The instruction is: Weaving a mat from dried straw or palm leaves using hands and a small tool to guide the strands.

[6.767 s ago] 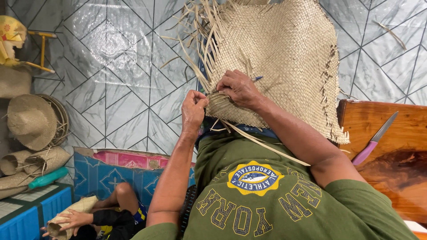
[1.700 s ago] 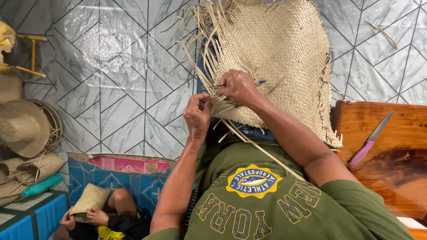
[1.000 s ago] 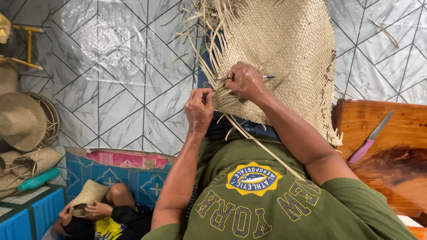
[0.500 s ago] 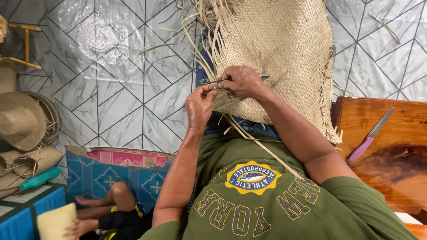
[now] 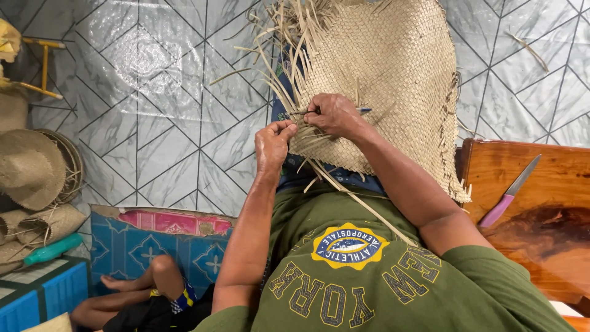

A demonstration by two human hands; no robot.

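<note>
A large woven straw mat [image 5: 393, 67] with loose strips fraying along its left edge lies over my lap and knees. My left hand [image 5: 273, 142] pinches a loose straw strip at the mat's lower left edge. My right hand [image 5: 332, 114] rests on the weave just beside it, gripping a thin dark-tipped tool [image 5: 362, 110] and strips. Long loose strips [image 5: 350, 197] trail down across my green shirt.
A pink-handled knife [image 5: 510, 192] lies on the wooden bench [image 5: 541, 221] at right. Finished straw hats [image 5: 31, 169] are stacked at left beside a green-handled tool [image 5: 52, 249]. Another person's legs [image 5: 141, 295] lie on the floor by a blue patterned mat [image 5: 141, 252].
My hands have crept slightly up the mat's edge while working the strips. The person on the floor has shifted, and the light object they held has gone out of view.
</note>
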